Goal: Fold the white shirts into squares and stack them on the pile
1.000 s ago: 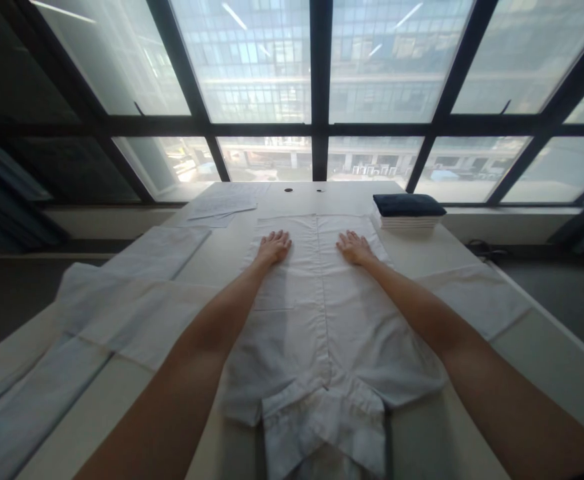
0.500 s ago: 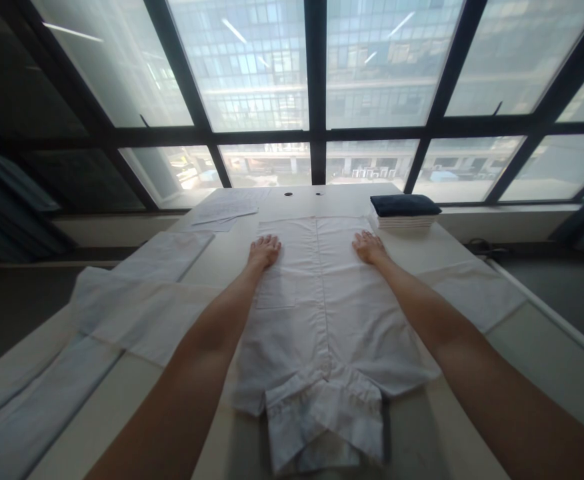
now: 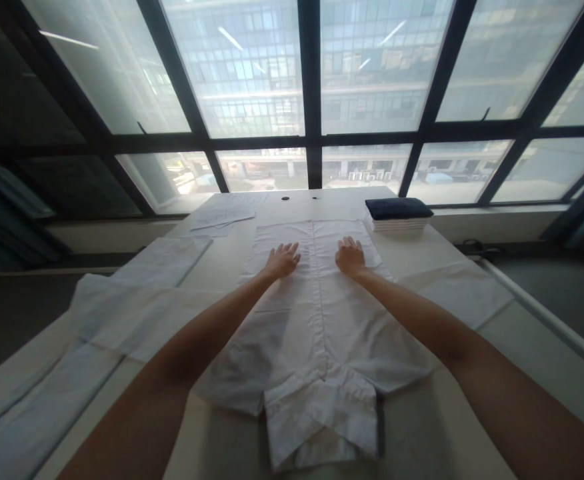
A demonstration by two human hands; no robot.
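A white button-front shirt (image 3: 297, 333) lies spread on the table, its collar (image 3: 322, 420) towards me and its hem at the far end. The button strip runs down the middle, and the sleeves stretch out to both sides. On the far left half of the shirt, my left hand (image 3: 283, 260) rests palm down with fingers apart. My right hand (image 3: 351, 256) presses on the other half, across the button strip, its fingers slightly bent and holding nothing.
More white cloth (image 3: 37, 400) lies along the left side of the white table (image 3: 422, 420). Paper sheets (image 3: 225, 215) are at the back left. At the back right stands a stack of folded white cloth (image 3: 397, 225) with a dark folded cloth (image 3: 399, 208) on top. Windows rise behind.
Both hands have moved inward over the shirt, from near its side edges towards the button strip. The view has shifted slightly.
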